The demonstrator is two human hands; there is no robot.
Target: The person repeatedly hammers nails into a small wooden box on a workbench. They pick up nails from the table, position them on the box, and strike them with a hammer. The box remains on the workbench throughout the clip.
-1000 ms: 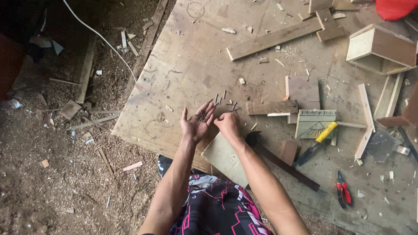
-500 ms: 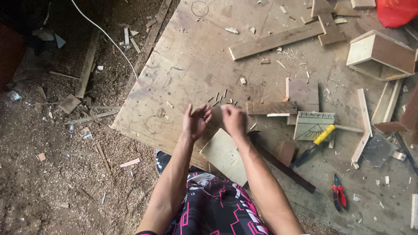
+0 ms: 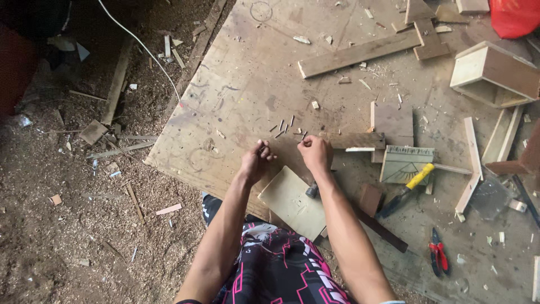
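I see a loose scatter of small nails [image 3: 288,128] lying on the plywood board [image 3: 242,95], just ahead of both hands. They sit within easy reach, which reads to me as a working supply spread out so single ones can be picked off.

My left hand [image 3: 256,162] is curled, its fingers [image 3: 264,151] pinched narrow around something thin; I judge it to be a few nails, though they are too small to be sure. My right hand [image 3: 315,155] is closed in a loose fist with the fingertips drawn together near the nails; I cannot tell whether anything is held in it.

Just below the hands a pale square panel [image 3: 292,202] rests against my lap, with a dark hammer head [image 3: 312,190] lying on its edge beside the right wrist. To the right a dark wood strip [image 3: 357,141] lies flat, then a yellow-handled tool [image 3: 408,186] and red-handled pliers [image 3: 439,258], all laid within arm's reach.

Farther out stands an open wooden box [image 3: 495,73], tipped on its side; as far as I see, its hollow holds nothing. A long plank [image 3: 360,53] lies beyond, and sawdust covers the ground [image 3: 73,225] to the left.
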